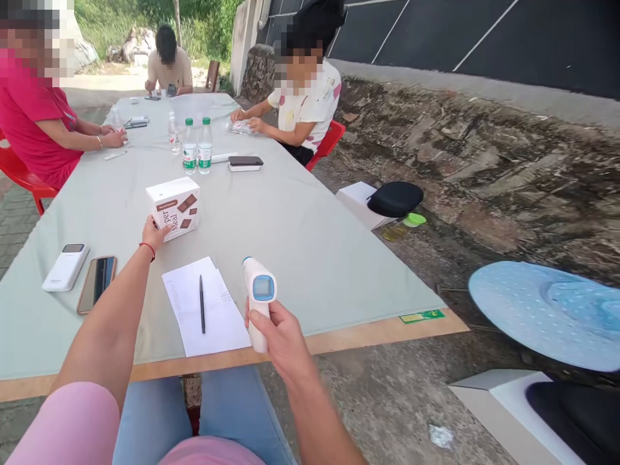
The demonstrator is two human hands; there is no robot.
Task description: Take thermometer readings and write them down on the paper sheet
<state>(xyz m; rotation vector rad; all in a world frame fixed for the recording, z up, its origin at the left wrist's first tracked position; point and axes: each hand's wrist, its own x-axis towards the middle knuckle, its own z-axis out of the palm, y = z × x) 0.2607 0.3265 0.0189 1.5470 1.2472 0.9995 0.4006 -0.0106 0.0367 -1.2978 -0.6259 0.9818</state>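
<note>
My right hand (278, 336) is wrapped round the handle of a white infrared thermometer (258, 284) with a blue-rimmed screen, held over the near table edge. Stretched forward, my left hand (155, 234) grips the lower left side of a white meal box (181, 206) printed with brown chocolate pieces; its far fingers are hidden. The box stands upright on the table. Between my arms lie sheets of white paper (194, 290) with a black pen (202, 303) on top. Left of my forearm are a white power bank (66, 267) and a phone (97, 284).
Two green-capped water bottles (197, 147) stand beyond the box, beside a dark phone on a white block (245, 163). Three people sit farther along the cloth-covered table (300, 239). On the ground at right are a blue patterned disc (547, 313) and white boxes (508, 400).
</note>
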